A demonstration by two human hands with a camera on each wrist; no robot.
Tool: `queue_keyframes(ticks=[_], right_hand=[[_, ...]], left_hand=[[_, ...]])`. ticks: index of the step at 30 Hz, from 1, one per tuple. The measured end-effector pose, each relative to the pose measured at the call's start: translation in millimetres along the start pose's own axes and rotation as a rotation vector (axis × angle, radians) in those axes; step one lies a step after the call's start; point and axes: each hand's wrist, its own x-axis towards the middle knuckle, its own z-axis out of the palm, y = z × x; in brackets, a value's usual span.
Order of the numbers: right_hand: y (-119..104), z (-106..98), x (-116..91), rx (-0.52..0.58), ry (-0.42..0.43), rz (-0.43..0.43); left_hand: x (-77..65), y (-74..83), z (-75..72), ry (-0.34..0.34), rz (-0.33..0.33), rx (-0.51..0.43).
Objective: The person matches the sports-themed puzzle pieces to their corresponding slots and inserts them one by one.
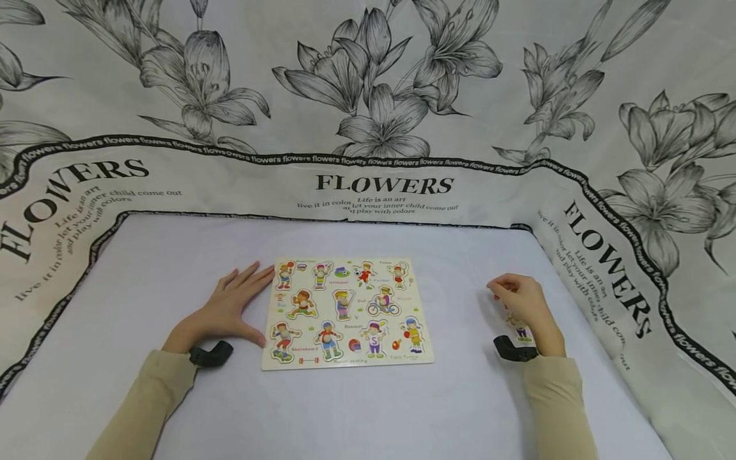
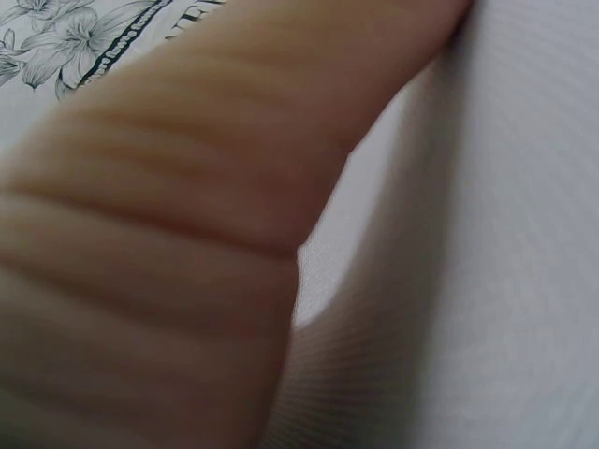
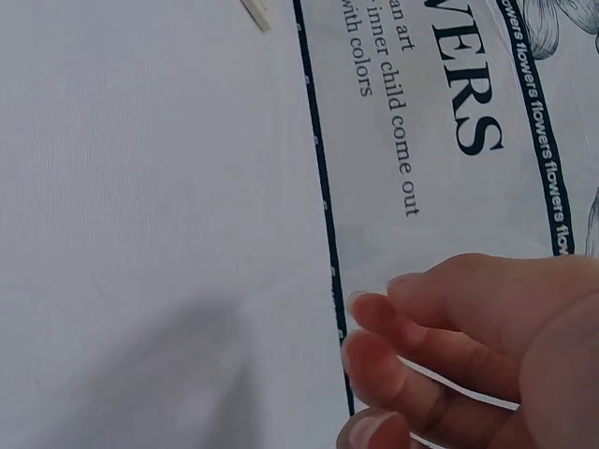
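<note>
A picture board point(image 1: 325, 306) of colourful sports figures lies flat on the white counter point(image 1: 356, 415). At its left edge I see the person's left hand point(image 1: 230, 311), fingers stretched apart, thumb and fingertips against the side. Well to the right of the board, the right hand point(image 1: 529, 306) has loosely bent fingers, thumb near them, gripping nothing. Partly hidden below that hand, also right of the board, is a small figure piece point(image 1: 519, 327).
</note>
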Motion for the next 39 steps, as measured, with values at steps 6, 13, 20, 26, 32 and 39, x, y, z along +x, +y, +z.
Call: queue_keyframes(ticks=[6, 13, 20, 26, 32, 39], right_hand=[[16.5, -25.4, -14.5, -0.139, -0.150, 0.077], [27.2, -37.0, -26.7, -0.134, -0.328, 0.252], [33.2, -29.2, -26.2, -0.175, -0.301, 0.258], [31.2, -27.5, -26.2, -0.187, -0.269, 0.261], [23.2, -25.9, -25.2, -0.204, -0.258, 0.244], [8.8, -17.5, -21.6, -0.180, -0.261, 0.217]], left_hand=[[-0.1, -1.2, -1.3, -0.002, -0.002, 0.000], [-0.1, 0.4, -1.7, 0.002, 0.012, 0.003], [1.0, -0.1, -1.5, 0.000, 0.002, 0.005], [1.5, -2.1, 0.2, -0.001, 0.000, 0.009], [1.3, -2.9, 1.8, 0.004, 0.006, 0.007], [0.1, -1.5, 0.6, 0.007, 0.010, -0.001]])
